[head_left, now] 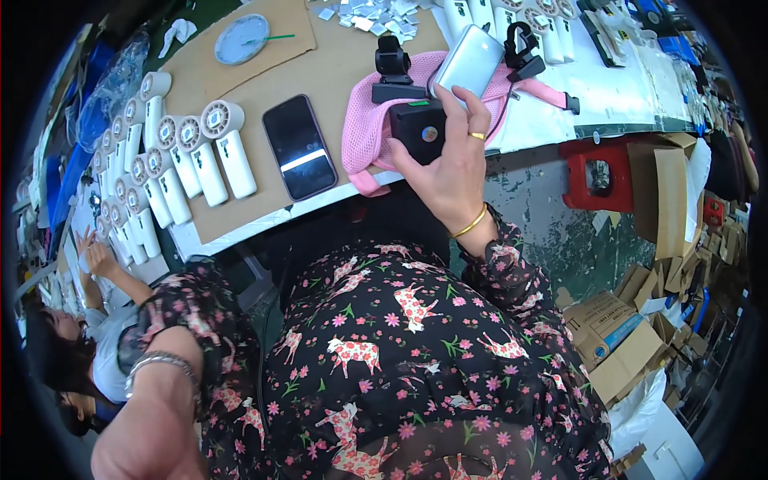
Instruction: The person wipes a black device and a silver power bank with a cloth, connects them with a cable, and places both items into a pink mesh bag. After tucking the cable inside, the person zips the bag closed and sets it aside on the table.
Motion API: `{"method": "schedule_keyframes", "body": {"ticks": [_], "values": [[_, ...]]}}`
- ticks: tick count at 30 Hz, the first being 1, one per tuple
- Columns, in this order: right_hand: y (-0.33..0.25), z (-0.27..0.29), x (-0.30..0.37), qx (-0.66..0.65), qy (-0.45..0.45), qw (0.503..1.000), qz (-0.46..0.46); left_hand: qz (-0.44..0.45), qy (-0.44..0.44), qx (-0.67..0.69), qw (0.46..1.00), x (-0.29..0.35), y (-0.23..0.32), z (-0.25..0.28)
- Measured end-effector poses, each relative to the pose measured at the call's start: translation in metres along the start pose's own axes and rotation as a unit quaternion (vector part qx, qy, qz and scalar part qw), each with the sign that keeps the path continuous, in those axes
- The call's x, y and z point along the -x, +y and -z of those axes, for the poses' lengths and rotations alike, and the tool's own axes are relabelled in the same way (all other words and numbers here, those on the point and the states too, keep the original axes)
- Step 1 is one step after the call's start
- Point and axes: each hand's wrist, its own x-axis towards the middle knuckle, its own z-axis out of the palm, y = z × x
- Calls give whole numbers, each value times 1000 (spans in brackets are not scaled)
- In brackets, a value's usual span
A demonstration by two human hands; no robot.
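Note:
My right hand [454, 170] has its thumb and fingers around a small black box [418, 128] with a round sticker. The box lies on a pink mesh strap [364, 120] at the table's front edge. Just above my fingertips is a silver power bank [470, 62], also on the strap. Two black camera-like mounts, a left one [392, 60] and a right one [523, 52], sit on either side of it. My left hand [148, 448] is raised close to the lower left rim; its fingers are out of sight.
A dark phone [300, 148] lies left of the strap. Several white handheld fans [228, 152] line the table's left. A round dish [242, 38] and small metal plates [376, 14] lie farther back. A co-worker [104, 336] sits at left. A red stool [598, 178] and cardboard boxes [612, 328] stand at right.

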Motion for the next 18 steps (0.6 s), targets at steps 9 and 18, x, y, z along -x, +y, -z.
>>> {"method": "schedule_keyframes", "body": {"ticks": [9, 18], "values": [[12, 12, 11, -49, 40, 998, -5, 552, 49, -320, 769, 118, -59, 0], [15, 9, 10, -218, 27, 973, -74, 597, -134, -401, 681, 180, -116, -1]]}}
